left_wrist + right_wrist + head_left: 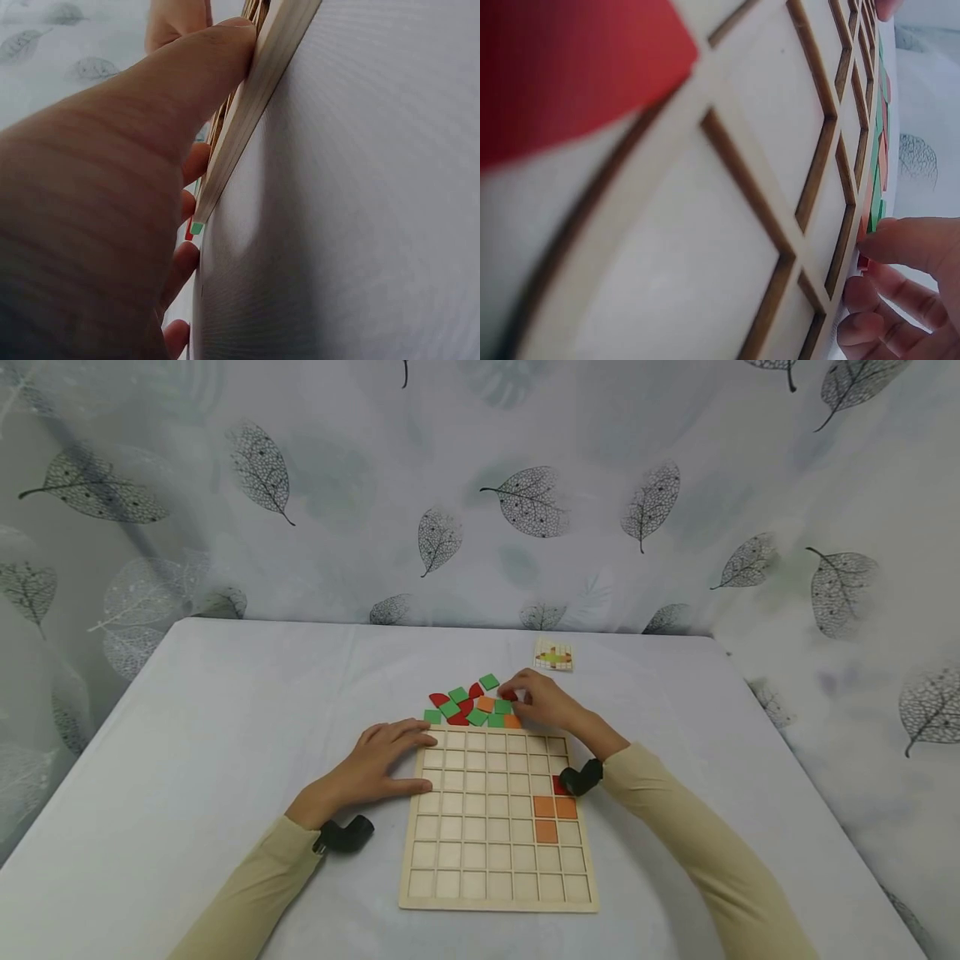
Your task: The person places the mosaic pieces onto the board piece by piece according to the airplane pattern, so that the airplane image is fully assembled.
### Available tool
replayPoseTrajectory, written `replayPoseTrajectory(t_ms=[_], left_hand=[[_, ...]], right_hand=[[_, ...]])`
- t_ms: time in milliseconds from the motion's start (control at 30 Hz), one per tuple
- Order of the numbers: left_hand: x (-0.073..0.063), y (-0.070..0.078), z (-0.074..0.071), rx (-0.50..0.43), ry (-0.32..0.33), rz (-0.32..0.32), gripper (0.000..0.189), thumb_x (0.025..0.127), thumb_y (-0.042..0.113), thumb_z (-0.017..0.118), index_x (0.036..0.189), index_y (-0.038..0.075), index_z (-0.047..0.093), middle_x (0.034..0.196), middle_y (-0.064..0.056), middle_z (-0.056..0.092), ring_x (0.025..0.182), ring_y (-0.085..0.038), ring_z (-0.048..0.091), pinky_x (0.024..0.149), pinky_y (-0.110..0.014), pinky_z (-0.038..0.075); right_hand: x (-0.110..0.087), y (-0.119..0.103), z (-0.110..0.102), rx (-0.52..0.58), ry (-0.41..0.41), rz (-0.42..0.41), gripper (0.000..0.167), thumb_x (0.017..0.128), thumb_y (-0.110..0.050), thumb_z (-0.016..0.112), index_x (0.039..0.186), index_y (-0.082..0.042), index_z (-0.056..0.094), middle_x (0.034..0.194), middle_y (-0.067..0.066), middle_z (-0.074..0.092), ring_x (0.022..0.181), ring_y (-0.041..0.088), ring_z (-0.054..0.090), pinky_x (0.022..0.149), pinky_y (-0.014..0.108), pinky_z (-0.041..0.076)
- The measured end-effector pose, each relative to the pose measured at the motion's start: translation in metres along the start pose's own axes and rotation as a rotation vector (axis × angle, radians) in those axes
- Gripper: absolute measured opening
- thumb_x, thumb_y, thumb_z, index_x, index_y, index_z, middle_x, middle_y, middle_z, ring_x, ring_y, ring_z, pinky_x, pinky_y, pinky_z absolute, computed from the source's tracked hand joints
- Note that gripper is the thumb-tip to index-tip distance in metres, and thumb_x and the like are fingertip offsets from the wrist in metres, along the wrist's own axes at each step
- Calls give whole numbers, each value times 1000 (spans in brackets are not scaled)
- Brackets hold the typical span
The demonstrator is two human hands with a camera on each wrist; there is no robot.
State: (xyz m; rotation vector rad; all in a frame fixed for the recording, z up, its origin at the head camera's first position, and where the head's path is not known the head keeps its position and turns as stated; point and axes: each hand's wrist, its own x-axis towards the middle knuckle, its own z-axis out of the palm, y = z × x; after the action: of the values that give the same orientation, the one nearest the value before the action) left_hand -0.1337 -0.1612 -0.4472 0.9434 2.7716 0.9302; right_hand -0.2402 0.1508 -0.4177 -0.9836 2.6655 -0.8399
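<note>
A wooden grid board (486,783) lies flat on the table. My left hand (378,766) rests at its left edge, fingers spread and thumb (202,71) touching the rim. Beyond the board's far edge my right hand (546,700) pinches a red piece (510,696) between thumb and fingers. That piece is mostly hidden by the fingers. Beside it lies a loose pile of green tiles (477,717), orange tiles (485,703) and curved red pieces (438,700). Within the board's right columns sit several orange tiles (543,807) and a red piece (577,67), partly covered in the head view.
A small pattern card (553,655) lies near the table's far edge, behind my right hand. White cloth (247,718) covers the table. A leaf-printed curtain (337,493) stands behind it. Each wrist carries a black camera mount (347,835).
</note>
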Motion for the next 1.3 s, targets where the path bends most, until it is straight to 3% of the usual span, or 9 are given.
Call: replayPoseTrajectory(t_ms=[167,367,633,933,1300], left_hand=[[1,1,0,2,1,3,60,83,45,75,134,19,56,148,-7,43,138,-27,38,110,-55,18],[2,2,-1,5,5,4,60,83,43,75,134,19,56,148,-7,43,138,-27,38,110,-55,19],[1,2,-1,1,5,3,60,82,42,76,133,17,56,148,-8,43,138,-28,38,111,-55,18],[1,2,0,2,4,4,60,82,42,76,133,18,56,148,-8,43,138,-28,38,110,-55,18],[1,3,0,3,11,8,59,82,41,76,133,17,57,147,-9,44,138,-29,38,110,-56,19]], right_hand=[[-2,2,-3,-3,18,68,26,91,1,61,116,3,66,110,19,58,77,22,56,74,35,49],[-4,7,-5,-26,66,90,16,89,0,64,104,3,69,106,19,60,78,24,56,74,37,49],[-10,9,-6,-11,85,142,14,87,-3,69,100,3,71,96,15,64,90,27,57,79,41,51],[-19,8,-6,-5,90,214,19,84,-3,72,101,2,72,98,15,64,86,26,60,80,39,53],[-33,9,-5,22,115,247,14,86,-8,71,98,-2,72,97,11,62,76,19,58,70,30,48]])
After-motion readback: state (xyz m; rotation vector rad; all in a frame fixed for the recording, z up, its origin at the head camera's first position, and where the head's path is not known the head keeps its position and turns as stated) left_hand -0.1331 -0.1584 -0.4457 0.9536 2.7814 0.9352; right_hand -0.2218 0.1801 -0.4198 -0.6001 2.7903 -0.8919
